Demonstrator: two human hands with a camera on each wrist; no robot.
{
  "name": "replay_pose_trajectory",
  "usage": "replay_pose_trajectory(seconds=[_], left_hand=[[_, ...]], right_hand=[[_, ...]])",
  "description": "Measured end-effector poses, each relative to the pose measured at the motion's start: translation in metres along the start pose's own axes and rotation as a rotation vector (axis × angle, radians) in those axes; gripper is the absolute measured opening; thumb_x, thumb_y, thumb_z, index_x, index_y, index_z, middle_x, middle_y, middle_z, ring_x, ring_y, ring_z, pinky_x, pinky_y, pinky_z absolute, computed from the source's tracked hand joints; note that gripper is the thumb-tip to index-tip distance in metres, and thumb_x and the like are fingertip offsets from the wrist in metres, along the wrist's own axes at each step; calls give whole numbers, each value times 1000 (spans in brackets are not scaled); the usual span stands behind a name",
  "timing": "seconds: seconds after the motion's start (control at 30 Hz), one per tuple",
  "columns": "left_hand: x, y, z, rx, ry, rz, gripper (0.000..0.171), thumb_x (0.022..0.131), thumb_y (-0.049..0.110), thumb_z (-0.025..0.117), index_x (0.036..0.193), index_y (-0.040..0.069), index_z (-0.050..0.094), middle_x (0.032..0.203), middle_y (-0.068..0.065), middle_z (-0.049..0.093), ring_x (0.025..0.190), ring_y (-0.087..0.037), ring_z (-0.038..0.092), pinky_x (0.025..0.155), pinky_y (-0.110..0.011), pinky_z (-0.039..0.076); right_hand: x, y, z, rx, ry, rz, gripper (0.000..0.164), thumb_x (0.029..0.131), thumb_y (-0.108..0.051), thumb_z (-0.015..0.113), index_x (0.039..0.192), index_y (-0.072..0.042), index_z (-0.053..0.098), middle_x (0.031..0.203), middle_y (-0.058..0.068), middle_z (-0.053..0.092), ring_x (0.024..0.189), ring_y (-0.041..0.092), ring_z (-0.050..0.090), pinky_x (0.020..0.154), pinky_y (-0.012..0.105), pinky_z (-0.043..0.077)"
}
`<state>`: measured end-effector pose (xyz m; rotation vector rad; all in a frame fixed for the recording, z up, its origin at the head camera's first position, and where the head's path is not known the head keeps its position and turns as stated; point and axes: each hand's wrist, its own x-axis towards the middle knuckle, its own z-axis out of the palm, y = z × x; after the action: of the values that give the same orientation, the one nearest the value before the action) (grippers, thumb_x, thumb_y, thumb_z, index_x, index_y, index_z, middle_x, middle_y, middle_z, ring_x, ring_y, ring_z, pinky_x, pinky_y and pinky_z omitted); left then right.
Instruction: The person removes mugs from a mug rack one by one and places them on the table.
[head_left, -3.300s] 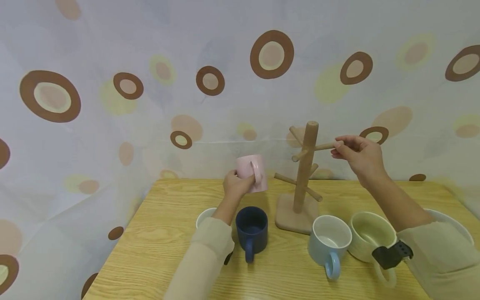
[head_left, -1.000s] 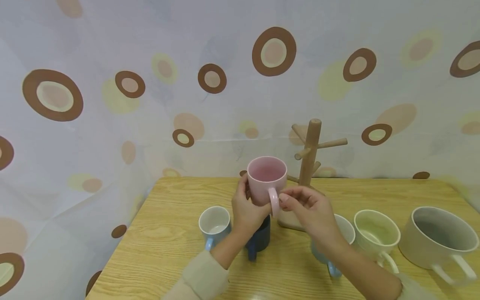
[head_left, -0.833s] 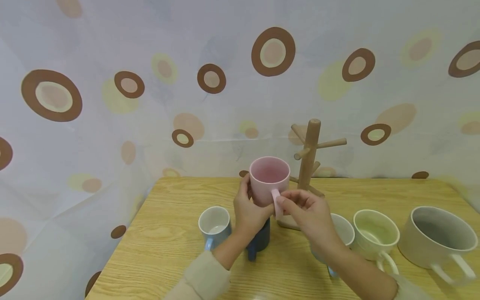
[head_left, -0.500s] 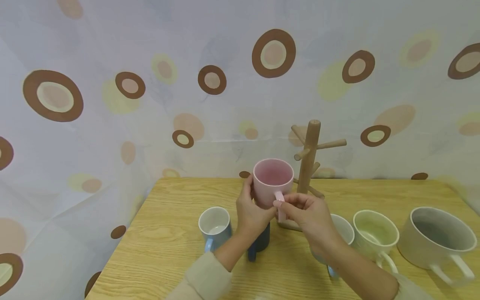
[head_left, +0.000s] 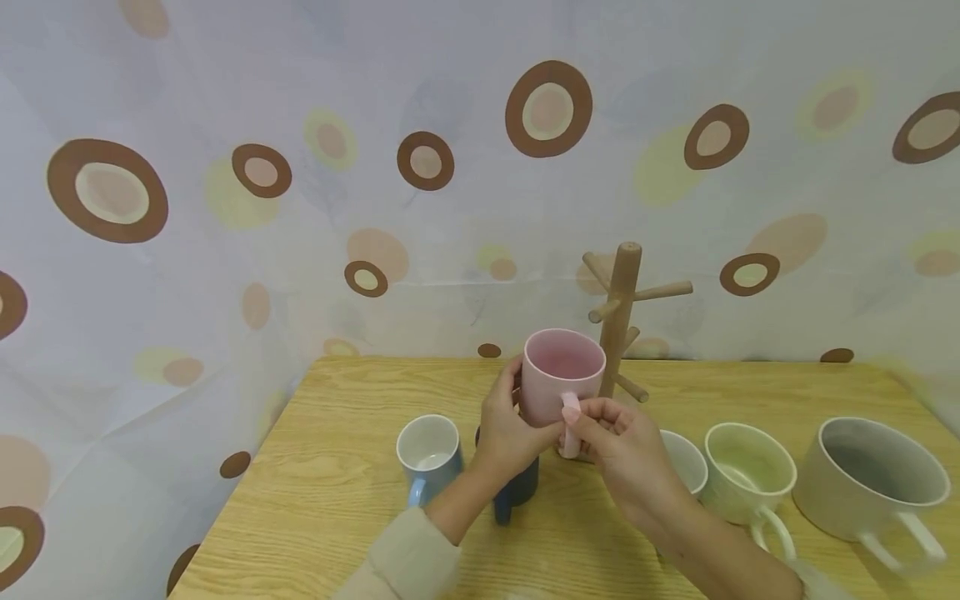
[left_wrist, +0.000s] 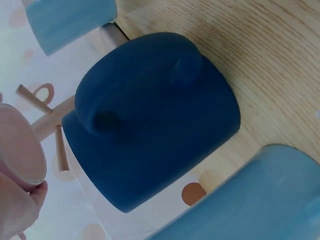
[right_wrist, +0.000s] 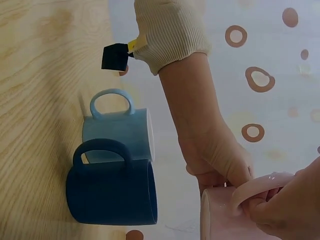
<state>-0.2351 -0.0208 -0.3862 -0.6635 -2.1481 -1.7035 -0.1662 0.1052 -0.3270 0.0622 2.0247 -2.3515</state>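
In the head view a pink mug (head_left: 551,398) is held upright above the table, its handle towards me. My left hand (head_left: 508,433) wraps the mug's left side. The thumb and fingers of my right hand (head_left: 633,454) pinch the handle; the right wrist view shows that handle (right_wrist: 260,187) between both hands. Just behind the mug stands a wooden mug tree (head_left: 620,325) with bare pegs, its base mostly hidden. Below my left hand a navy mug (head_left: 522,485) sits on the table, partly covered by the wrist; it fills the middle of the left wrist view.
A light blue mug (head_left: 444,477) stands left of the navy one. Right of the tree are another light blue mug (head_left: 686,460), half hidden by my right arm, a pale green mug (head_left: 731,496) and a large grey mug (head_left: 832,492). A patterned sheet (head_left: 465,67) hangs behind the wooden table (head_left: 315,483).
My right hand has left an upper peg and come to the pink mug, now pinching its handle. The mug has turned upright and shifted right and slightly down in my left hand.
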Motion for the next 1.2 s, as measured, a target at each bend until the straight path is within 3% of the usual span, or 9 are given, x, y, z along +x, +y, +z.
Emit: replay_pose_trajectory(seconds=[0.27,0.47,0.6,0.7,0.83,1.03,1.2], left_hand=[[1,-7,-14,-40,-148,52,75,68,10,77,133,11,39,129,-6,51,111,-21,53,90,-30,48],[2,-11,-22,-27,-203,93,60,74,11,73,128,7,46,125,-9,54,107,-24,56,90,-35,48],[6,-9,-26,-40,-149,71,41,82,11,64,120,4,53,117,-13,59,104,-27,58,89,-40,48],[15,-2,-28,-48,-82,82,34,84,8,61,115,-1,55,111,-18,61,100,-30,58,87,-36,49],[34,11,-26,-22,-36,120,31,83,11,62,112,0,57,109,-15,62,95,-26,60,84,-29,51],[59,30,-13,30,-44,144,32,81,14,66,110,1,59,103,-12,64,85,-21,62,75,-27,53],[70,35,0,49,-92,149,35,81,16,67,112,2,59,105,-11,63,86,-19,62,76,-27,54]], right_hand=[[-1,2,-14,40,-74,16,13,92,-17,52,80,-13,55,72,-6,53,73,10,53,75,24,48],[-4,13,-27,121,-208,-81,23,93,-14,47,72,-17,56,66,-5,51,70,12,49,71,23,44],[-10,19,-32,188,-262,-161,26,95,-12,43,71,-15,54,62,-3,49,68,13,49,70,23,43],[-15,23,-34,203,-267,-185,26,95,-10,42,74,-13,55,63,-3,50,68,13,50,71,22,44],[-24,31,-39,151,-248,-147,24,96,-11,40,76,-14,53,67,-4,50,71,12,50,71,20,43],[-30,52,-48,169,-270,-149,24,97,-9,36,79,-15,52,74,-5,51,75,10,50,74,18,44],[-34,66,-53,191,-312,-142,25,98,-8,33,86,-16,54,79,-6,54,78,8,52,76,17,45]])
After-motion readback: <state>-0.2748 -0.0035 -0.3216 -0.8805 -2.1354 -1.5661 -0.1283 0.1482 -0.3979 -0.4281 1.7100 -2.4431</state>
